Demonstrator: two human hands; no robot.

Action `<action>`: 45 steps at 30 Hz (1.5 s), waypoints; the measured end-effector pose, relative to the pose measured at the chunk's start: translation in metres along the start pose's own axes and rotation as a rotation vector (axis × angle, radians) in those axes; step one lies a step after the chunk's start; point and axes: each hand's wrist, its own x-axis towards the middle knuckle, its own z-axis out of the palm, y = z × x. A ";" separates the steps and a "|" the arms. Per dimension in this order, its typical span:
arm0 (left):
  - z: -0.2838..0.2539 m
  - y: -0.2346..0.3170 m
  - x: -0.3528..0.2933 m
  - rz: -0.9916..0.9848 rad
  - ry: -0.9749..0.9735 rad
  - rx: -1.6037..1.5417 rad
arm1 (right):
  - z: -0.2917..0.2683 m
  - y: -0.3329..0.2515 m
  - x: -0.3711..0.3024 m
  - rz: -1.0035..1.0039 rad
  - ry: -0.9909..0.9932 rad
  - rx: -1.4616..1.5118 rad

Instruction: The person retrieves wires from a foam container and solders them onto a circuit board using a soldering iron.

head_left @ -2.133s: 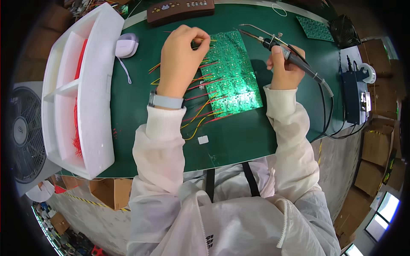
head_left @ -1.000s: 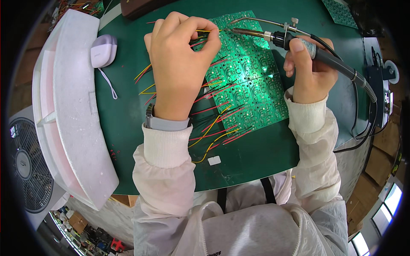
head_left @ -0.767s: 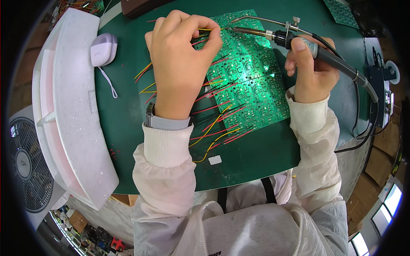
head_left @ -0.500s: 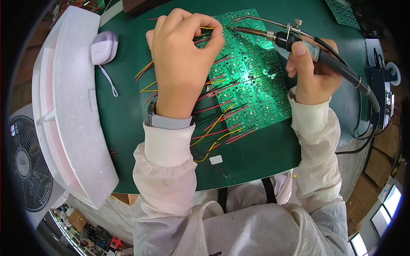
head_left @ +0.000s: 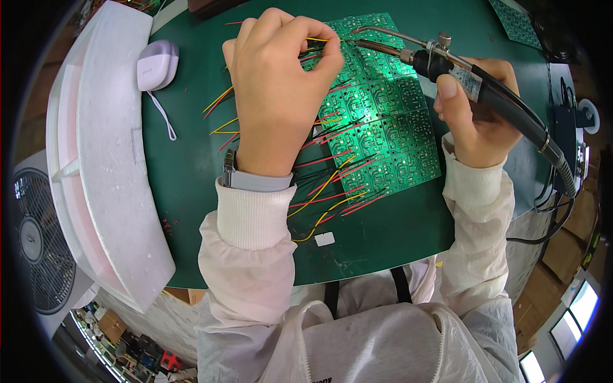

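My left hand (head_left: 281, 89) is over the left edge of a green circuit board panel (head_left: 408, 150), thumb and forefinger pinched on a yellow wire (head_left: 316, 39). In my right hand (head_left: 476, 121) is a soldering iron (head_left: 440, 64) with a thin metal feed tube (head_left: 389, 32) clamped above its barrel. The iron's tip reaches the upper part of the panel, close to the end of the yellow wire. Whether it touches a pad is too small to tell. Several red wires (head_left: 332, 156), yellow and black ones extend leftward from the panel.
A long white foam box (head_left: 115, 147) stands along the left side. Near it lies a lilac case (head_left: 158, 66) with a strap. A white label (head_left: 324, 239) is by the front edge. The iron's cable (head_left: 555, 166) runs down the right. Another circuit board (head_left: 516, 24) lies far right.
Both hands and the iron have shifted slightly right, and the iron's handle is tilted a little differently. The panel also appears slightly further right. The pinch on the wire stays.
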 end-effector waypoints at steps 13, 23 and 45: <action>-0.003 0.002 0.001 0.056 -0.008 0.035 | 0.001 0.000 0.002 -0.090 -0.040 -0.036; -0.003 0.003 0.000 0.050 -0.007 0.040 | 0.001 0.008 -0.001 -0.210 0.030 -0.028; -0.066 0.004 0.022 -0.026 0.194 -0.130 | 0.001 0.003 0.012 0.069 0.385 0.125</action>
